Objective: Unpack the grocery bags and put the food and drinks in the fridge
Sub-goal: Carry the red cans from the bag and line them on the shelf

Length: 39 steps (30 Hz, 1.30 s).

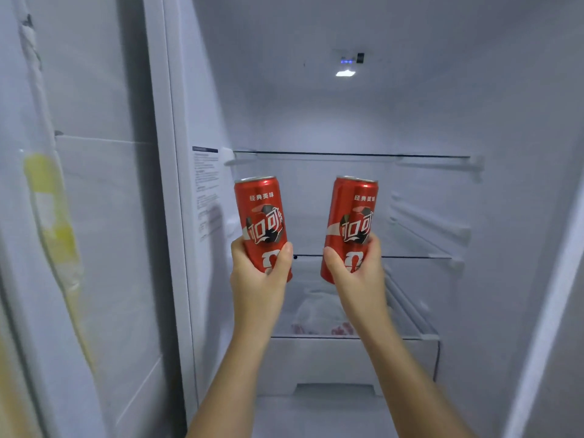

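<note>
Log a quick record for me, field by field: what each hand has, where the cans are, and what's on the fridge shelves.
left hand: grips left can low on its body
right hand: grips right can the same way
cans: red, near upright, held in the air, not yet on a shelf
fridge: open, lit inside
upper shelf: glass, above the can tops
middle shelf: glass, behind the hands
lower shelf: holds a pale plastic bag, contents unclear
drawer: white, below the lower shelf
</note>
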Available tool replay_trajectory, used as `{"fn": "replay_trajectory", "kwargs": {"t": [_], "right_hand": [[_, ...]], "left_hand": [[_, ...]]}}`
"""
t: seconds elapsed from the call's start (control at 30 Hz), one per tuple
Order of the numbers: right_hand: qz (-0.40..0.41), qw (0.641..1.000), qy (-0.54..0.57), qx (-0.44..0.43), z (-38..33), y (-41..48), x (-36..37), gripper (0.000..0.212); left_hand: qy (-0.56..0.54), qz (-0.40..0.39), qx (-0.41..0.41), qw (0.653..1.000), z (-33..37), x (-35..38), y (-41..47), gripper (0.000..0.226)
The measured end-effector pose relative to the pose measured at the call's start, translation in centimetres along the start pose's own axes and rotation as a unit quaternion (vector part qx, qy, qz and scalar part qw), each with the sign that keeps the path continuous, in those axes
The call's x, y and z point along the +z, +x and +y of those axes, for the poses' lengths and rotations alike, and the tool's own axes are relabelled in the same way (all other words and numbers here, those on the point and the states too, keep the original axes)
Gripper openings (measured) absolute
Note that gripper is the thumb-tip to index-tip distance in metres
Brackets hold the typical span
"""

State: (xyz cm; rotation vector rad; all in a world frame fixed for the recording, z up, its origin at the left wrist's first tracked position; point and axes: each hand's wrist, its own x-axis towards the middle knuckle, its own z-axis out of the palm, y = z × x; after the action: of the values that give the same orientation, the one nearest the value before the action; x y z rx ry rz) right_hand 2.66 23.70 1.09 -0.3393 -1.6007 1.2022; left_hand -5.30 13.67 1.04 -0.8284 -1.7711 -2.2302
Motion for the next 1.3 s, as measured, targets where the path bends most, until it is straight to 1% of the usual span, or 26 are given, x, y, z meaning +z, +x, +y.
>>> {"fn": "replay_trajectory", "kwargs": {"t": [0.17, 0.27, 0.4, 0.5, 0.57, 0.67, 0.83, 1.0, 1.07, 1.13, 1.2, 1.3], "right_hand": [[-0.023, 1.000, 0.003, 0.009, 1.2, 3.1, 1.5, 0.044], [-0.023, 0.999, -0.038, -0.001, 1.7, 4.9, 1.9, 0.049], [-0.049, 0.995, -0.081, 0.001, 2.3, 6.6, 2.1, 0.052], [-0.074, 0.993, -0.091, 0.022, 2.7, 7.6, 2.2, 0.052], [-0.087, 0.991, -0.099, 0.034, 2.9, 8.2, 2.2, 0.050], [-0.102, 0.987, -0.117, 0.037, 3.1, 8.8, 2.2, 0.048], [-0.134, 0.980, -0.142, 0.041, 3.5, 10.0, 2.3, 0.046], [-0.163, 0.970, -0.165, 0.072, 3.8, 11.2, 2.6, 0.047], [-0.180, 0.959, -0.197, 0.093, 4.3, 12.5, 3.1, 0.047], [-0.189, 0.941, -0.259, 0.106, 5.0, 14.2, 3.8, 0.051], [-0.194, 0.911, -0.344, 0.119, 5.8, 16.0, 4.7, 0.056], [-0.219, 0.875, -0.408, 0.141, 6.8, 19.0, 6.3, 0.056]], "left_hand": [[0.037, -0.004, 0.014, 0.999, -1.5, 1.5, 3.5, 0.039], [0.065, -0.019, 0.004, 0.998, -1.8, 2.2, 5.1, 0.041], [0.113, -0.037, -0.016, 0.993, -2.2, 2.9, 6.5, 0.046], [0.147, -0.034, -0.011, 0.989, -2.5, 3.3, 7.5, 0.050], [0.168, -0.035, -0.006, 0.985, -2.9, 3.6, 8.1, 0.056], [0.192, -0.044, -0.007, 0.980, -3.4, 4.1, 9.1, 0.063], [0.235, -0.051, -0.004, 0.971, -3.7, 4.8, 10.2, 0.061], [0.272, -0.065, -0.007, 0.960, -4.0, 5.2, 11.1, 0.062], [0.291, -0.077, -0.015, 0.954, -4.1, 5.5, 11.9, 0.059], [0.299, -0.098, -0.025, 0.949, -4.1, 5.7, 12.8, 0.056], [0.317, -0.117, -0.037, 0.940, -3.9, 6.0, 14.0, 0.051], [0.363, -0.124, -0.052, 0.922, -3.8, 7.0, 16.0, 0.045]]}}
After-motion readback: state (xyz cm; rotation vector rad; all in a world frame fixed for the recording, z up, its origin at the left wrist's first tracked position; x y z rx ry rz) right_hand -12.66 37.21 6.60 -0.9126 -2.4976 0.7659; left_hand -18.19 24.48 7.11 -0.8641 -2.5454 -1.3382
